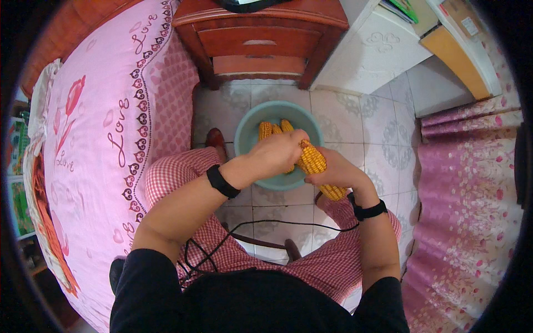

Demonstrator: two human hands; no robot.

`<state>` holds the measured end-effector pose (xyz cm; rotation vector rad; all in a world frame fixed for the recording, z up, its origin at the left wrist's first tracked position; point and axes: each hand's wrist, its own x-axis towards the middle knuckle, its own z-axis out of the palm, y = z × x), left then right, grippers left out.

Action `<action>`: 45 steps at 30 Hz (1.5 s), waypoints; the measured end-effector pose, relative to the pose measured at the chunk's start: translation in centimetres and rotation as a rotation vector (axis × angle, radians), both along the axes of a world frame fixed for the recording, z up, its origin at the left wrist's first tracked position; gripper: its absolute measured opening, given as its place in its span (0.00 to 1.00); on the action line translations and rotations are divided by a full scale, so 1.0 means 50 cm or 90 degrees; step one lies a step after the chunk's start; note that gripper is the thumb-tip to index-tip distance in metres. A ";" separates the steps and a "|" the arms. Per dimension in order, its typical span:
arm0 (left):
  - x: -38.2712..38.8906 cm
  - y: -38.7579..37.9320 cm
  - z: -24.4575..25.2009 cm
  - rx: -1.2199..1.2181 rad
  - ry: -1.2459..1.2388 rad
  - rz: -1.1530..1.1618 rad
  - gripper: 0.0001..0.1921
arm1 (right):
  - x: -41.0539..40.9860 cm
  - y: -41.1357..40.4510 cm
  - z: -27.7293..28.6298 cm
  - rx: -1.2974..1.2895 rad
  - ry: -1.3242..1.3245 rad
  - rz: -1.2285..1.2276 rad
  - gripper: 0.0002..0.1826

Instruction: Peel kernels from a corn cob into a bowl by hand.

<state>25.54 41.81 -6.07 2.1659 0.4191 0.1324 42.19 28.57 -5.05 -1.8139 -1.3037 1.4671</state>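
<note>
An ear of yellow corn (314,160) is gripped in my right hand (339,170), tilted, with its lower end sticking out below the palm near my knee. My left hand (283,147) has its fingers curled at the upper end of this ear; whether it holds anything else is hidden. Beneath both hands a pale green plastic basin (245,164) stands on the floor. Several more corn ears (265,130) lie inside it, partly covered by my left hand and wrist.
A bed with a pink printed cover (95,137) is on the left. Ahead stands a reddish wooden cabinet (258,41), with a white panel (370,54) at its right. A floral curtain (449,208) hangs at the right. A black cable (283,222) crosses between my legs.
</note>
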 end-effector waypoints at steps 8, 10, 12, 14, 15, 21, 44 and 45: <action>0.005 0.043 -0.004 -0.634 -0.021 0.085 0.20 | 0.005 0.011 0.025 -0.011 0.064 -0.040 0.31; 0.005 0.042 0.015 -0.633 -0.012 0.063 0.19 | 0.008 0.008 0.024 -0.005 0.059 -0.047 0.31; 0.004 0.045 0.021 -0.631 -0.001 0.045 0.19 | 0.010 0.005 0.021 0.002 0.056 -0.053 0.31; 0.005 0.049 0.019 -0.530 0.006 -0.024 0.20 | 0.012 0.004 0.016 -0.003 0.054 -0.046 0.31; 0.005 0.049 0.020 -0.530 0.006 -0.024 0.20 | 0.013 0.003 0.015 -0.003 0.055 -0.046 0.31; 0.001 0.041 0.012 -0.291 -0.102 -0.073 0.20 | 0.014 0.005 0.025 -0.021 0.088 -0.047 0.30; -0.005 0.024 0.039 -0.059 -0.063 -0.112 0.16 | 0.011 -0.020 0.013 -0.155 0.428 -0.062 0.27; -0.005 0.021 0.036 -0.059 -0.063 -0.110 0.16 | 0.008 -0.020 0.013 -0.155 0.428 -0.061 0.27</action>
